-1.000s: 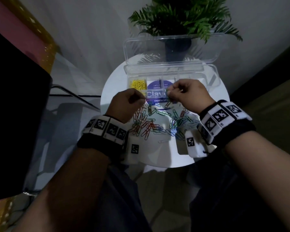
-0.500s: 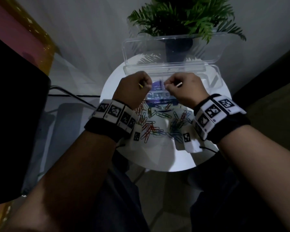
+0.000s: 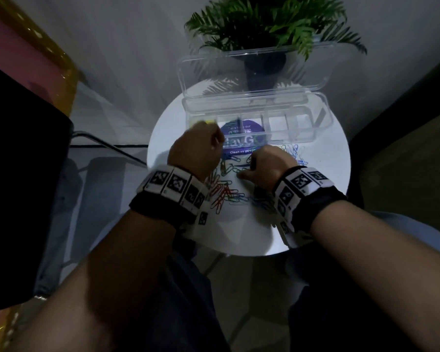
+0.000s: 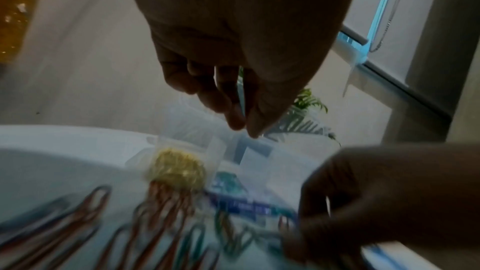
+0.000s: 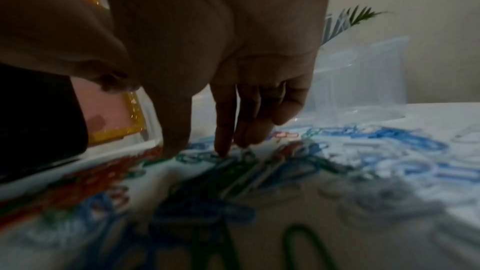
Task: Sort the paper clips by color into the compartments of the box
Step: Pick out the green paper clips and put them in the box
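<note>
Head view: a clear plastic box [image 3: 313, 118], lid up, sits on the round white counter [image 3: 163, 138]; its leftmost compartment holds yellow clips [image 4: 176, 168]. Thin wire paper clips [image 3: 224, 191] in red, green and blue lie loose beside it. Left hand [image 3: 196, 151] hangs loosely curled, empty. Right hand [image 3: 267, 165] presses straight fingers [image 5: 224, 130] onto the pile.
</note>
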`<state>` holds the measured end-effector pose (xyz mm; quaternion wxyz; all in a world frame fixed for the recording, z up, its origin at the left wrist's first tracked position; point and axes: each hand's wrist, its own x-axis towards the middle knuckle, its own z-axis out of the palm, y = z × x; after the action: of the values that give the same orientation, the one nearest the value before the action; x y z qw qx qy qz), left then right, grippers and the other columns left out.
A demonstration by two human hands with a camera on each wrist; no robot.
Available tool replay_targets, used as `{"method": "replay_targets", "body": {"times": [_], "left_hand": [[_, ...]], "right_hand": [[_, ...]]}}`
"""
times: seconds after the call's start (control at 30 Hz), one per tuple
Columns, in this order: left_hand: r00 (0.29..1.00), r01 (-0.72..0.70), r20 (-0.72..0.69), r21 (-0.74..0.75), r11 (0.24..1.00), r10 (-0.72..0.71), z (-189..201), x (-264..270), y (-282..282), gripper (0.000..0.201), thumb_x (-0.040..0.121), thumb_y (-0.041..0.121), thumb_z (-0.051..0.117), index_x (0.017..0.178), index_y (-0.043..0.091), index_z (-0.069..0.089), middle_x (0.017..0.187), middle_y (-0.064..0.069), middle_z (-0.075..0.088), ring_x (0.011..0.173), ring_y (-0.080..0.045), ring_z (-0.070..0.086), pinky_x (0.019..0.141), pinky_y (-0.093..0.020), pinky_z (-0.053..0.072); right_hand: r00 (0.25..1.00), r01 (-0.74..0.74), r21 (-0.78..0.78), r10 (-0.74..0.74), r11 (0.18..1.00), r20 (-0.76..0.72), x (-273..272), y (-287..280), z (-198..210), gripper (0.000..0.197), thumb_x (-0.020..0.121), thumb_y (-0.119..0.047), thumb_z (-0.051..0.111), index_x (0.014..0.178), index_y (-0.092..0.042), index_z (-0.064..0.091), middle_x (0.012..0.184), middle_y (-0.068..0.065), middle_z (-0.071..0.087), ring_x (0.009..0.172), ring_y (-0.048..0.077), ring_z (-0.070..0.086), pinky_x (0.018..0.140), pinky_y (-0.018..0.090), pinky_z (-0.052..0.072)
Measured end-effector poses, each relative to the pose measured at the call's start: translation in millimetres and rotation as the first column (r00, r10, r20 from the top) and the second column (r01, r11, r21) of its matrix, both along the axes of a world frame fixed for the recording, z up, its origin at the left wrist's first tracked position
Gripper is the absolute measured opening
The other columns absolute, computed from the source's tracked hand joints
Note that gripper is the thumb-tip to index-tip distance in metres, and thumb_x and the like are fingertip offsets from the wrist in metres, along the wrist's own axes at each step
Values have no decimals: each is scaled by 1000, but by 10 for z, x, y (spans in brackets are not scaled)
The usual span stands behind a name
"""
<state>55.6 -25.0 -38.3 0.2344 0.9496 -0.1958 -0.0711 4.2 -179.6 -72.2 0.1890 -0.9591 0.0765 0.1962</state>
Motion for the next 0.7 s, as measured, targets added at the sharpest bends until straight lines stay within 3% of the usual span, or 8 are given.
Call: {"method": "replay_targets", "body": {"times": [0.13,0.23,0.33,0.47,0.6,0.7], "left_hand": [[984,100,-163,190,977,-70,-222,-172,82,17,87,31,57,102,28,65,116,1,59,102,-22,60,89,-36,50],[985,115,-153,245,963,-79,-313,-203,86,20,86,32,57,105,30,63,123,1,56,107,-24,57,90,-37,48],[991,102,-111,273,957,-74,-360,-211,116,18,84,27,59,101,25,61,119,-1,58,103,-26,58,87,-38,47],[988,50,-151,231,972,-15,-365,-174,197,8,84,21,61,92,21,63,110,-3,60,98,-27,60,86,-37,48],[984,-12,-171,190,982,46,-383,-142,258,6,86,18,58,89,21,62,105,-3,61,95,-25,60,86,-35,48],[987,-12,-157,137,990,33,-393,-151,238,11,85,24,60,95,19,64,106,-3,61,95,-24,60,86,-37,50]], "right_hand": [[999,27,5,-27,1000,27,55,60,-36,40,80,-42,66,93,-4,65,102,16,63,94,31,61,74,29,43],[1000,8,43,-9,999,7,108,101,-47,29,80,-24,65,95,0,68,102,21,65,94,33,63,78,31,47],[1000,7,54,-7,999,-11,113,141,-58,24,82,-15,60,96,4,67,100,25,65,92,35,64,77,32,48],[998,-43,50,45,998,-45,70,147,-33,23,84,-13,55,89,7,66,94,27,65,84,35,64,68,29,43],[995,-99,33,100,995,-17,-1,143,38,22,85,-11,54,96,4,65,99,25,66,93,36,62,77,33,47],[998,-54,113,49,992,49,-39,97,123,15,87,-11,55,96,-2,62,100,16,66,97,31,59,74,24,37]]}}
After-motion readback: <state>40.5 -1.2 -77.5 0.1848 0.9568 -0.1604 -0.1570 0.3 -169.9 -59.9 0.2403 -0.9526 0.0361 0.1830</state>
